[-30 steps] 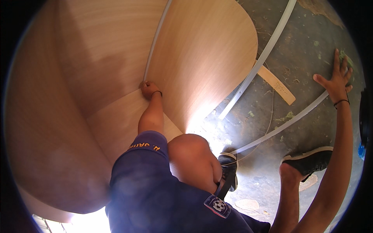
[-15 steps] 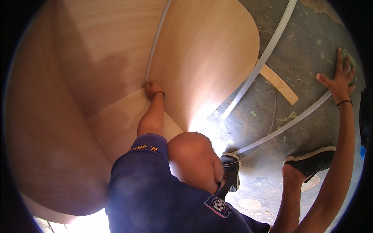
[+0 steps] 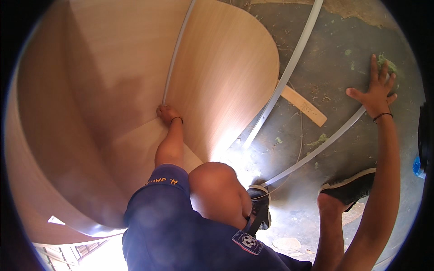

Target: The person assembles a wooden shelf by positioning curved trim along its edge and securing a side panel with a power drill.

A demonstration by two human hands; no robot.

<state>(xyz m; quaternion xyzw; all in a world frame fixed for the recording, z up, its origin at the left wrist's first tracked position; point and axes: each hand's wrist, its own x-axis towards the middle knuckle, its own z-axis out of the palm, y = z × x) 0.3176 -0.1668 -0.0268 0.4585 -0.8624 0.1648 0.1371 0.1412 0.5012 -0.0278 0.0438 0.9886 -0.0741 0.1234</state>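
Deep inside a light wood-grain cabinet [image 3: 226, 63], my left hand [image 3: 169, 114] is closed at the lower end of a narrow light-grey strip [image 3: 177, 49]. That strip runs up the seam between two panels; my fingertips are partly hidden. On the right, my right hand [image 3: 374, 95] presses on the dark floor with its fingers spread and nothing in it. Close beneath its wrist lies the end of a long curved-looking pale strip [image 3: 323, 145].
Another long pale strip [image 3: 289, 72] lies beside the cabinet's rounded panel. A short flat piece of wood [image 3: 304, 105] sticks out from under it. A thin cord [image 3: 301, 144] crosses the floor near my black shoe [image 3: 260, 207]. A blue object [image 3: 418, 166] sits at the right rim.
The view has shifted, so the scene sits further left and more of the cabinet's lower left edge shows. My left hand stays at the strip's end, my right hand on the floor.
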